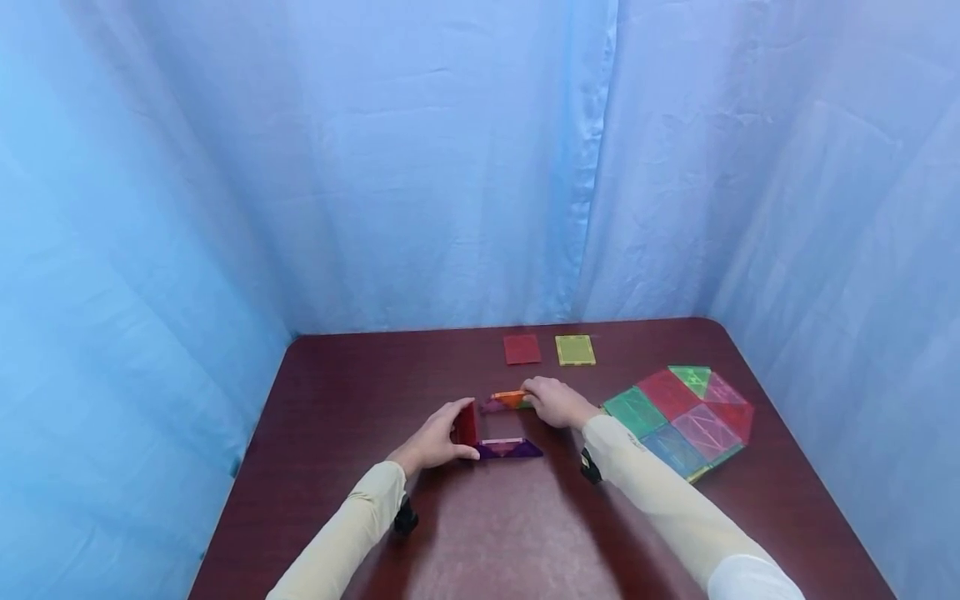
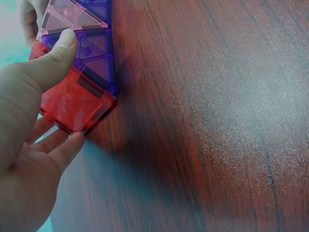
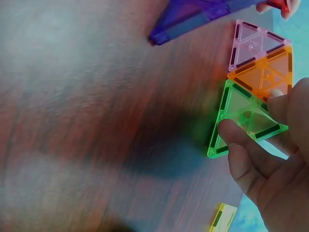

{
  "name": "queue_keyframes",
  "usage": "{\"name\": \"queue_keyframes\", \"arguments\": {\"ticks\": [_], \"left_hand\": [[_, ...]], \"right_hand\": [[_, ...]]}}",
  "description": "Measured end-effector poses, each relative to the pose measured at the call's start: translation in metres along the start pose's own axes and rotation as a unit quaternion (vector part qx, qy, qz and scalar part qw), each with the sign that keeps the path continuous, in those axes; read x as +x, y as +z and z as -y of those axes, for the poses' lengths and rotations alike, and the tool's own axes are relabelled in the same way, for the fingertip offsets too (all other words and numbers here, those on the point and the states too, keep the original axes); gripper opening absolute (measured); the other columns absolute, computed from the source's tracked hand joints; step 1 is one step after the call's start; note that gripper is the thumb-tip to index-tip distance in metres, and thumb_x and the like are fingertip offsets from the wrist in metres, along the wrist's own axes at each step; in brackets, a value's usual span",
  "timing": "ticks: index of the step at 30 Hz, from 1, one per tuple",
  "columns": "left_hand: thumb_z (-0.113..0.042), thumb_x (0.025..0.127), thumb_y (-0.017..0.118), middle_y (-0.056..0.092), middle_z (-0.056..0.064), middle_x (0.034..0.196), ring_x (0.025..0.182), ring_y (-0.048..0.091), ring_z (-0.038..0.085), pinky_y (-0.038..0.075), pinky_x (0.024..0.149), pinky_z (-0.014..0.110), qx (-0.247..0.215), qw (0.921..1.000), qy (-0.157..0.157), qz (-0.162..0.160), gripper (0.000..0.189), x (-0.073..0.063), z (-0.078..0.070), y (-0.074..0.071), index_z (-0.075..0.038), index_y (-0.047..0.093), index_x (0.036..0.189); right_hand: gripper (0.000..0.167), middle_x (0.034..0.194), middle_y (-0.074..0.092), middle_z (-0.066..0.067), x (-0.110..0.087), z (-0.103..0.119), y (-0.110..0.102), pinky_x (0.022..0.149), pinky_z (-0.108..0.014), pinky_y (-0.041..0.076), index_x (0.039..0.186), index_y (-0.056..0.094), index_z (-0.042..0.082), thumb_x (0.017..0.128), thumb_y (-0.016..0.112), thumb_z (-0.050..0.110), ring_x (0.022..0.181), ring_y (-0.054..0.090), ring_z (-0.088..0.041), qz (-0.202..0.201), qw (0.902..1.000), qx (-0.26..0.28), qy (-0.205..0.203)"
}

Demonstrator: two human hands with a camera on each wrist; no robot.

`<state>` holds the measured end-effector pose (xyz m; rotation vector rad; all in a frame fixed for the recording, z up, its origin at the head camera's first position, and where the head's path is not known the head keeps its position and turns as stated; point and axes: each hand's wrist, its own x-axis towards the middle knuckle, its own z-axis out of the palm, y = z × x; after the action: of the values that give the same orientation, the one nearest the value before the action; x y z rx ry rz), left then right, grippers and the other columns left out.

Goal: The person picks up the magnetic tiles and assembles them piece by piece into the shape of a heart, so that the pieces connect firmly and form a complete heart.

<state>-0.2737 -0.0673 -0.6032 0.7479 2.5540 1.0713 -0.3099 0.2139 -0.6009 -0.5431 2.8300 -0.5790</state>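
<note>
My left hand [image 1: 435, 440] grips a red square magnetic tile [image 2: 72, 104] that stands on edge, its fingers at the outer side and its thumb over the near corner. Purple triangle tiles [image 2: 104, 53] with a pink triangle [image 2: 67, 17] between them form an upright strip running right from that corner. Farther back, my right hand [image 1: 558, 403] pinches a green triangle tile [image 3: 236, 104]. An orange triangle [image 3: 273, 77] and a pink triangle [image 3: 251, 46] adjoin the green one in an upright row, whose left end comes close to the red tile's far end.
Behind the hands, a loose red square [image 1: 522, 349] and a yellow square [image 1: 575, 350] lie flat. To the right of my right hand spreads a flat patchwork of several coloured tiles [image 1: 666, 393]. Blue curtains [image 1: 450, 167] surround the brown table [image 1: 352, 375].
</note>
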Motion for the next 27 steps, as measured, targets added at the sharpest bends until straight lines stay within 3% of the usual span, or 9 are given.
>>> {"name": "queue_keyframes", "arguments": {"ticks": [8,14,27], "left_hand": [[-0.024,0.077,0.09,0.054,0.017,0.141,0.121,0.056,0.03,0.051,0.102,0.047,-0.017,0.9998,0.006,-0.003,0.094,0.001,0.0,0.001,-0.005,0.039,0.153],[-0.029,0.078,0.09,0.056,0.014,0.136,0.118,0.056,0.026,0.051,0.101,0.047,-0.015,0.9997,-0.012,0.015,0.095,0.002,-0.002,0.0,-0.008,0.037,0.154],[-0.034,0.081,0.087,0.058,0.009,0.133,0.117,0.057,0.023,0.053,0.099,0.045,-0.008,0.9995,-0.023,0.019,0.086,-0.003,-0.004,-0.001,-0.012,0.042,0.151]], "right_hand": [[0.013,0.099,0.066,0.003,-0.01,0.017,0.009,0.088,-0.041,0.055,0.109,0.067,0.017,0.105,0.057,0.025,0.091,0.063,-0.015,0.002,0.9998,-0.01,-0.017],[0.014,0.097,0.066,0.002,-0.014,0.03,0.015,0.081,-0.04,0.055,0.109,0.069,0.015,0.104,0.059,0.024,0.084,0.06,-0.013,-0.011,0.9986,-0.007,-0.051],[0.014,0.093,0.067,0.003,-0.015,0.023,0.024,0.075,-0.037,0.055,0.106,0.07,0.015,0.102,0.062,0.025,0.08,0.061,-0.012,-0.076,0.9954,-0.033,-0.048]]}}
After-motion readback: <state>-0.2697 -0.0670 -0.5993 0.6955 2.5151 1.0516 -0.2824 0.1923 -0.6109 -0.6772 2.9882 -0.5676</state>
